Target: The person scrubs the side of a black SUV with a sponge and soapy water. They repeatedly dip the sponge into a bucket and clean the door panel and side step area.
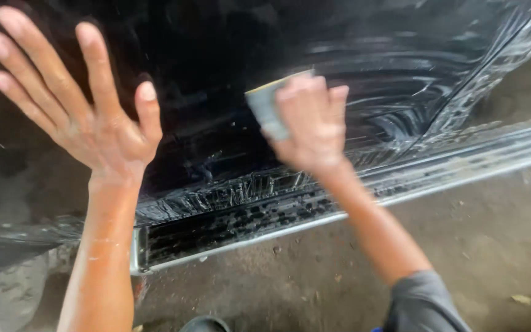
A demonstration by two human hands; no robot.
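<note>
Two hands are seen against a dark, glossy car body panel [228,55] streaked with wet whitish residue. The right hand [311,120] is closed around a small grey sanding block [264,106], which is pressed flat to the panel; the block sticks out to the left of the fingers [305,92], its long axis running roughly upright with a slight tilt. The right fingers are pressed together and curled over the block's edge. The left hand [87,104] is well apart, to the left, with fingers spread wide and the palm laid against or just off the panel; contact cannot be told for certain. The right hand is thus the nearer one, already holding the block.

Below the panel a ribbed running board [259,215] with a bright metal edge is seen, and beneath it the dusty floor [314,276]. Most of the block is hidden behind the right fingers, and that hand is blurred. The panel's upper part is cut off by the frame.
</note>
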